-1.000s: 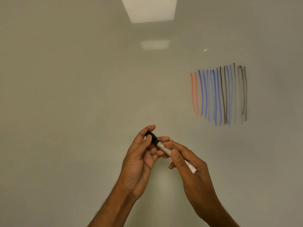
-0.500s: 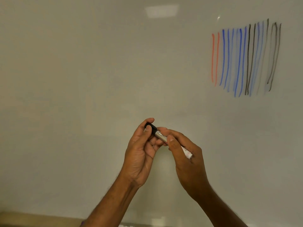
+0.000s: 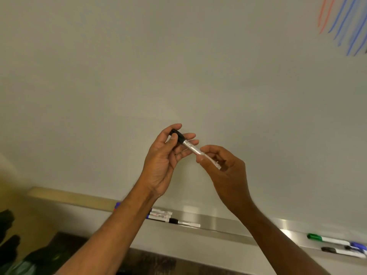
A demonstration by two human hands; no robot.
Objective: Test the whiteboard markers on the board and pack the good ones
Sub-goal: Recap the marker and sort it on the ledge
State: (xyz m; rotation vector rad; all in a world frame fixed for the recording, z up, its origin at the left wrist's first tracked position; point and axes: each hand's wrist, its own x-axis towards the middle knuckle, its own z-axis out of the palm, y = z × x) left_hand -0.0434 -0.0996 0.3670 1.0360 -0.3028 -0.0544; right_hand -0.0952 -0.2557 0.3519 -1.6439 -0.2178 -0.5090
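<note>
Two hands share one marker [image 3: 193, 148] in front of the whiteboard [image 3: 139, 76]. The left hand [image 3: 164, 161] pinches its black cap [image 3: 177, 135] between thumb and fingers; the right hand [image 3: 224, 167] grips the white barrel near the other end, the marker slanting down to the right between them (cap on). Below, the tray [image 3: 218, 223] holds several markers: a cluster [image 3: 160, 214] by the left forearm, a black-capped one [image 3: 184, 222] just beside it, a green one [image 3: 327, 239] far right. Red and blue strokes [image 3: 341, 22] show top right.
</note>
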